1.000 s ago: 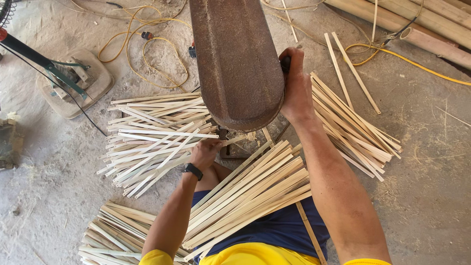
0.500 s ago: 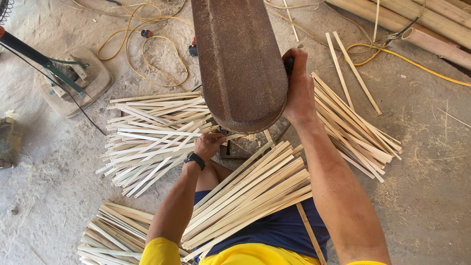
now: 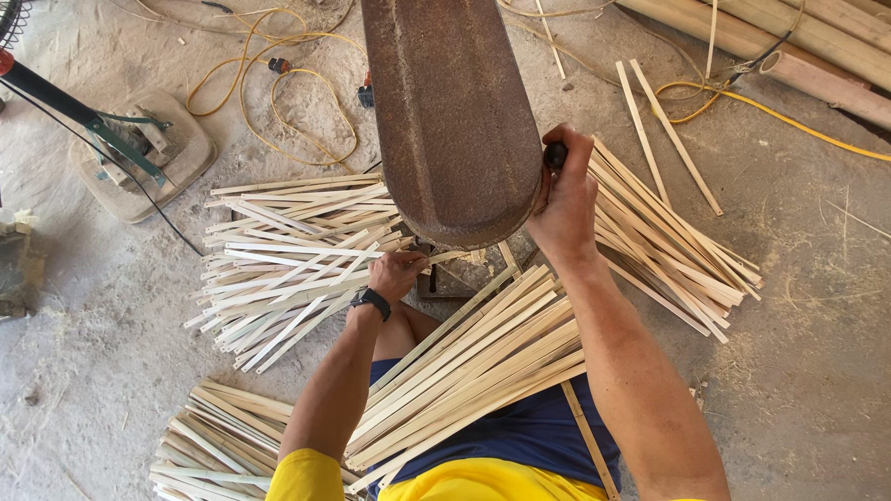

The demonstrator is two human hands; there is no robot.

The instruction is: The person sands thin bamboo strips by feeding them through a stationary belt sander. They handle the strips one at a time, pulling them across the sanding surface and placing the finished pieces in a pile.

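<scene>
Bamboo strip (image 3: 445, 257), likely light, stiff and splintery, is being pinched near its end by the left hand (image 3: 394, 275) at mid-frame, while the right hand (image 3: 563, 206) is gripping a black handle (image 3: 554, 154).

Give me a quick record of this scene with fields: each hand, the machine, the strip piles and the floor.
left hand: holds a thin strip under the machine
right hand: grips a black handle
machine: rusty brown cover, above the lap
strips: pale piles left, right and across the lap
floor: dusty, yellow cable
</scene>
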